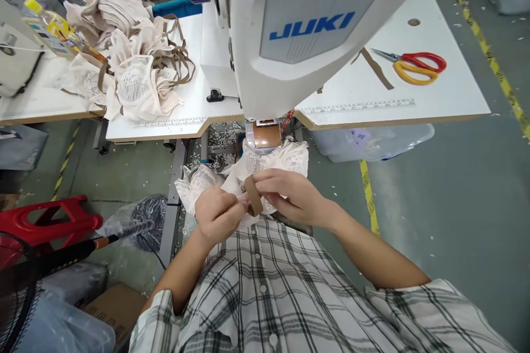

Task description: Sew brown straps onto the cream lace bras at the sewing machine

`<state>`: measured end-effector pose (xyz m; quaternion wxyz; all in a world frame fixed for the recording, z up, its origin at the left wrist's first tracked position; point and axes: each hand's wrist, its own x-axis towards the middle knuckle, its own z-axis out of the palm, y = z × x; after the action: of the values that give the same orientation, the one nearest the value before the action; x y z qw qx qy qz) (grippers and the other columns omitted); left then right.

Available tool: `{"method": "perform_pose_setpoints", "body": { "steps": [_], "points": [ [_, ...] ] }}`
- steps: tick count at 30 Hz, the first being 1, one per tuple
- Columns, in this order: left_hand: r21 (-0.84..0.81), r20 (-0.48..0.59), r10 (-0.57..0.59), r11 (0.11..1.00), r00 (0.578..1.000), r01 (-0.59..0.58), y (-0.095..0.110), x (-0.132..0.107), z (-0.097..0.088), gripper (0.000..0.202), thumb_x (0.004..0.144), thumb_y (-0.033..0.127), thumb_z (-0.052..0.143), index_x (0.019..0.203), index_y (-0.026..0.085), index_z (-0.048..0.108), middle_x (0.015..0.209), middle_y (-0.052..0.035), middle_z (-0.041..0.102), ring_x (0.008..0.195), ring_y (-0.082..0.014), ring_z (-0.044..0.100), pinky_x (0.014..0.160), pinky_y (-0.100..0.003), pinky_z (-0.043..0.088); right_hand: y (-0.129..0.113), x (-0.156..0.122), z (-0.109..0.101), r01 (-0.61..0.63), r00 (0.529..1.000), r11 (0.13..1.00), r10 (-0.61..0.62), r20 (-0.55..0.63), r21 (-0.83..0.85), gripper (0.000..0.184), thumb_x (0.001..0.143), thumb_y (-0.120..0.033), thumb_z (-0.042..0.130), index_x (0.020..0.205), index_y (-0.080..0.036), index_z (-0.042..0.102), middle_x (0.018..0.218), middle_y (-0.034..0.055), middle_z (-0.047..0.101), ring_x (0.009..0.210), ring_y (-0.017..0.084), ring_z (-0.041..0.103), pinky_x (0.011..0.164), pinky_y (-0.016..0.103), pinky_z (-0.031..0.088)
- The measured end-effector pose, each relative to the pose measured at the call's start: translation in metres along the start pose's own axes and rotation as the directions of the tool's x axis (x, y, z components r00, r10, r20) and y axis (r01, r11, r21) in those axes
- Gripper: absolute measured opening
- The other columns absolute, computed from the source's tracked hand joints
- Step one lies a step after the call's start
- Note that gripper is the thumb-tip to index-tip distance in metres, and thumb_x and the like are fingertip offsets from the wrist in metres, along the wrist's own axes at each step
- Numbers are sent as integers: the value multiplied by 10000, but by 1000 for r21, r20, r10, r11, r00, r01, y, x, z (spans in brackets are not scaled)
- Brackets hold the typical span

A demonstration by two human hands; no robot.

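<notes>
Both my hands work close together in front of the sewing machine, over a pale lace bra whose cups spread out below the machine's work arm. A short brown strap loops between my hands. My right hand has its thumb and fingers pinched on the strap's upper end. My left hand is closed at the strap's lower left side, knuckles up; exactly what lies inside its fingers is hidden. Another lace cup of the bra shows left of my left hand.
A pile of pale bras with brown straps lies on the left tabletop beside a yellow-capped bottle. Scissors and a brown strap piece lie on the right tabletop. A red stool and a fan stand at lower left.
</notes>
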<state>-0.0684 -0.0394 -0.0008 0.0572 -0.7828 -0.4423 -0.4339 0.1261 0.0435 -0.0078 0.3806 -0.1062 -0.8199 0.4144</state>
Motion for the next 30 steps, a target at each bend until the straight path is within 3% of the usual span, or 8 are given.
{"method": "perform_pose_setpoints", "body": {
  "steps": [4, 8, 14, 18, 22, 26, 28, 30],
  "points": [
    [-58, 5, -64, 996, 998, 64, 2, -1, 1, 165, 825, 65, 617, 907, 208, 620, 663, 26, 582, 575, -106, 507, 555, -235, 390, 0, 5, 2, 1, 998, 997, 3, 55, -71, 120, 936, -104, 502, 984, -197, 560, 937, 54, 614, 851, 123, 580, 737, 246, 508],
    [-75, 37, -97, 992, 995, 100, 3, -2, 5, 178, 792, 47, 606, 862, 210, 585, 626, 37, 576, 553, -108, 490, 542, -234, 368, -2, 6, 0, 35, 998, 979, -23, 59, -199, 136, 923, -102, 506, 845, -198, 563, 789, 11, 552, 686, 100, 501, 623, 214, 435],
    [-235, 275, -243, 921, 930, 310, 4, 1, 1, 136, 780, 76, 555, 774, 212, 563, 569, 59, 543, 473, -91, 462, 498, -230, 325, -3, 5, -13, 63, 964, 970, 2, 267, -235, 150, 885, -91, 471, 900, -195, 577, 806, 17, 580, 716, 116, 519, 636, 232, 402],
    [-234, 356, -150, 941, 922, 244, 2, -3, 1, 109, 827, 108, 609, 875, 203, 585, 581, 63, 579, 491, -98, 508, 515, -230, 348, -3, 3, -11, 32, 933, 959, 73, 352, -282, 150, 870, -74, 472, 866, -193, 566, 758, -8, 563, 671, 111, 474, 619, 232, 364],
    [-161, 278, -101, 975, 955, 150, 5, -4, 4, 112, 852, 87, 599, 818, 185, 557, 549, 56, 560, 474, -96, 490, 504, -235, 334, 4, -2, -1, -25, 948, 942, 129, 292, -334, 172, 861, -67, 469, 798, -184, 578, 678, -23, 520, 602, 107, 427, 566, 234, 325],
    [-184, 223, -51, 978, 973, 93, 10, 0, 1, 101, 843, 92, 613, 842, 172, 552, 574, 43, 585, 471, -89, 489, 511, -236, 345, 14, -6, -9, -195, 970, 896, 236, 55, -399, 258, 927, -134, 439, 826, -184, 671, 670, 2, 506, 602, 122, 448, 549, 246, 316],
    [-115, 200, -33, 992, 979, 57, 8, 0, -1, 87, 854, 99, 606, 870, 176, 568, 555, 53, 558, 468, -89, 470, 508, -240, 330, 15, -8, -18, -359, 920, 866, 392, 26, -348, 269, 974, -235, 445, 1078, -195, 690, 812, 41, 580, 717, 142, 530, 635, 256, 393],
    [-40, 183, -12, 999, 983, 19, 3, -2, -1, 112, 863, 87, 584, 898, 193, 583, 534, 68, 513, 466, -89, 436, 503, -248, 297, 12, -10, -22, -481, 837, 844, 522, 162, -236, 354, 962, -430, 511, 1219, -233, 654, 974, 71, 609, 797, 161, 553, 686, 276, 431]
  ]
}}
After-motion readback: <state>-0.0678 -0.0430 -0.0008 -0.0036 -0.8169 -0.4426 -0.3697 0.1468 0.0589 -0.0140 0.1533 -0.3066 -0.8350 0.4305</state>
